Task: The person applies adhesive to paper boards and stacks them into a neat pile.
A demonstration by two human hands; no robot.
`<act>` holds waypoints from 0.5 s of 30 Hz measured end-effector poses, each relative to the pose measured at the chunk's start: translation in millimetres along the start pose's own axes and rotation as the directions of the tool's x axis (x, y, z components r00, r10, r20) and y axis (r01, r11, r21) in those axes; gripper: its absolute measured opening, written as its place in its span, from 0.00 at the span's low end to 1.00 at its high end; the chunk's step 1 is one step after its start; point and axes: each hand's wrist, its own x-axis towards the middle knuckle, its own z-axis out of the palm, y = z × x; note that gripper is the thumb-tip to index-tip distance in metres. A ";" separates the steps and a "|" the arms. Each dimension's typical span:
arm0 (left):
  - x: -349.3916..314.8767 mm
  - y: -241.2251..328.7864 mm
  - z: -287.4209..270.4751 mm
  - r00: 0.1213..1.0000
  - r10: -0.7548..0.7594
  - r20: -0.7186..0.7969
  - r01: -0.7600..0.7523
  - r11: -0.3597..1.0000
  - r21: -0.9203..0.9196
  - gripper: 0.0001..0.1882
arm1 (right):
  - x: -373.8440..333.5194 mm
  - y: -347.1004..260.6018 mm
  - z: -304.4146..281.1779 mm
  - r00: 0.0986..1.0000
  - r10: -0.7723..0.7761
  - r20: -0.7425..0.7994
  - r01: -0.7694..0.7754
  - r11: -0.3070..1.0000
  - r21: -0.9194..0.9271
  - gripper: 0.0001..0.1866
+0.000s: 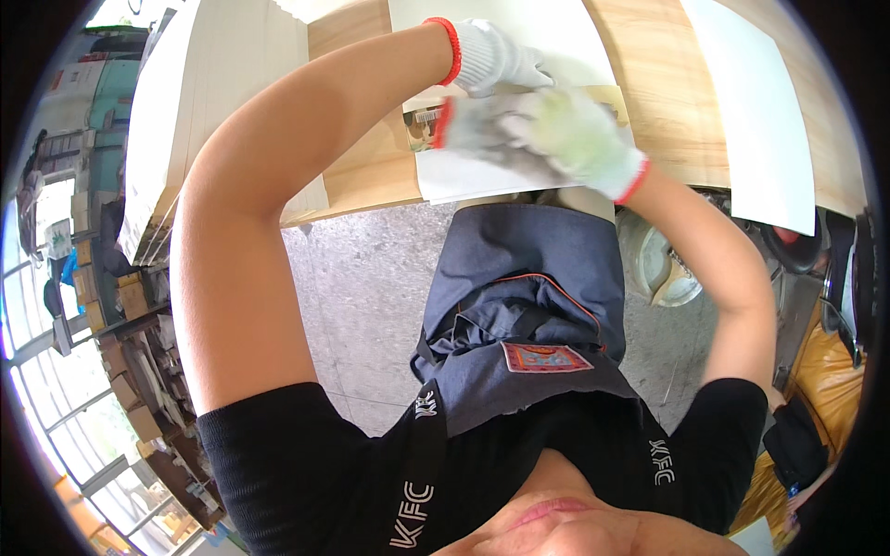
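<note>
Gloves with red cuffs cover both hands. My left hand point(496, 60), in a white knit glove, lies toward the far side of a white sheet point(556, 37) on the wooden table, its fingers stretched out. My right hand point(579, 134), in a yellowish-white glove, is closed on a loose greyish glove point(477, 130) with its own red cuff pointing left. Motion smears this loose glove. Beneath it lies a printed piece point(420, 130) with a barcode and dark picture patches, partly hidden by the hands. White paper point(454, 176) shows below it at the table's near edge.
Tall stacks of white sheets point(232, 102) stand on the table point(348, 176) at the left. Another white sheet point(760, 120) overhangs the edge at the right. A round tub point(654, 259) with a brush-like tool sits below the table, right of my legs. Loaded shelves point(130, 371) line the left.
</note>
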 end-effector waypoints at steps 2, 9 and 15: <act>-4.3 2.4 -2.5 0.995 0.094 -0.021 -0.089 0.984 0.153 0.52 | 32.9 -26.4 40.9 0.999 -0.013 0.036 0.011 0.999 0.036 0.09; -11.5 12.3 -12.4 0.989 0.135 -0.057 -0.123 0.975 0.183 0.49 | 44.6 -34.3 18.4 0.993 0.005 -0.114 -0.002 0.999 0.034 0.09; -15.8 14.6 -13.6 0.997 0.051 0.055 -0.055 0.995 0.082 0.44 | -108.4 69.2 -35.9 0.949 0.171 -0.266 -0.089 0.951 0.296 0.17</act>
